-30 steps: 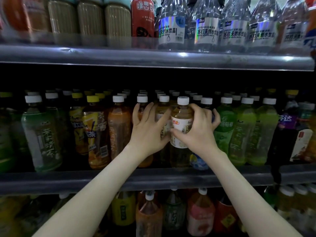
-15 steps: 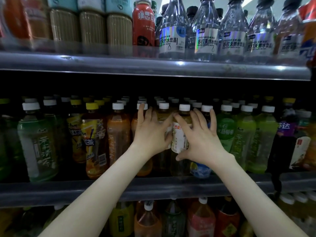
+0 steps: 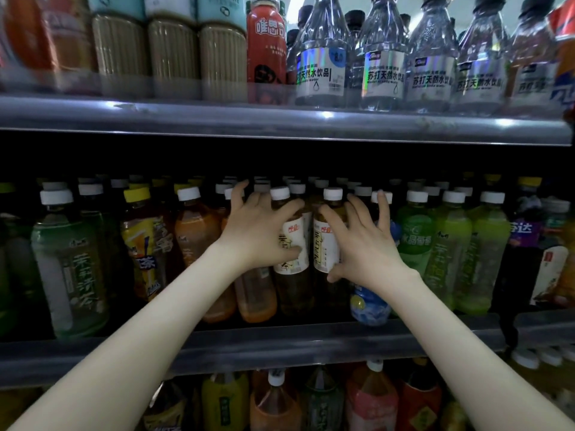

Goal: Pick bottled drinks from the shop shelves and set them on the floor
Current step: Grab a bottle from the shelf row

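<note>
Two brown tea bottles with white caps and white labels stand side by side on the middle shelf (image 3: 280,346). My left hand (image 3: 258,234) curls its index finger and thumb round the left tea bottle (image 3: 295,234). My right hand (image 3: 367,247) wraps its index finger and thumb round the right tea bottle (image 3: 323,247). Both bottles stand upright in the front row. The floor is out of view.
Orange tea bottles (image 3: 196,231) and green tea bottles (image 3: 68,269) fill the shelf to the left, bright green bottles (image 3: 451,259) to the right. A small blue bottle (image 3: 370,306) stands under my right wrist. Clear water bottles (image 3: 320,66) line the upper shelf (image 3: 280,122). More bottles sit below.
My right hand had one tea bottle pulled forward, and that bottle is back in the row. My left hand shifted from resting open beside it to gripping the neighbouring tea bottle.
</note>
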Demonstrator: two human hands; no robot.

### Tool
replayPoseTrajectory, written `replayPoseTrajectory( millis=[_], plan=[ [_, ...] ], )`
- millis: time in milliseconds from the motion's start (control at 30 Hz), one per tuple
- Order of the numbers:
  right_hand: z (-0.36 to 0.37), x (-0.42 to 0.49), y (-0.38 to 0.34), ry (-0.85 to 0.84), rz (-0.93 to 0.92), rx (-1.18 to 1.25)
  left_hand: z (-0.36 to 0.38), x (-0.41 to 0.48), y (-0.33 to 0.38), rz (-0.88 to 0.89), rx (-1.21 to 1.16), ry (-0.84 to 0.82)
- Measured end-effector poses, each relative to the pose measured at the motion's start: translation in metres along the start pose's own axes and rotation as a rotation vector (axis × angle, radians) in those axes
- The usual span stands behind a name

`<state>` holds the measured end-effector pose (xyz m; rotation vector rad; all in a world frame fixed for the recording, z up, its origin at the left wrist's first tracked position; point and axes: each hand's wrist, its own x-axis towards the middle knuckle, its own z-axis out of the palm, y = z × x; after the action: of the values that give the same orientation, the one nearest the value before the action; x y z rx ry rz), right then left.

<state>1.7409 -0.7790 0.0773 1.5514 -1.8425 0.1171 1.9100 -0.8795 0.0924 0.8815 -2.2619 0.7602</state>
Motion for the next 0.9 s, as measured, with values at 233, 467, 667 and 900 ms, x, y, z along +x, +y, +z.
replayPoseTrajectory(
  millis=[233,467,667,900],
  plan=[
    [0.003,0.007,0.002,0.028,0.027,-0.061,-0.001,-0.001,0.019,0.11,-0.027,0.093],
    [-0.01,0.008,0.004,0.058,0.07,-0.092,0.0,-0.003,0.022,0.08,0.079,0.033],
    [-0.008,-0.015,-0.023,0.313,0.161,0.108,0.001,-0.055,0.004,-0.084,-0.054,0.376],
    [0.003,-0.019,-0.115,0.437,-0.037,0.595,0.014,-0.13,-0.067,-0.537,-0.176,0.372]
  ],
)
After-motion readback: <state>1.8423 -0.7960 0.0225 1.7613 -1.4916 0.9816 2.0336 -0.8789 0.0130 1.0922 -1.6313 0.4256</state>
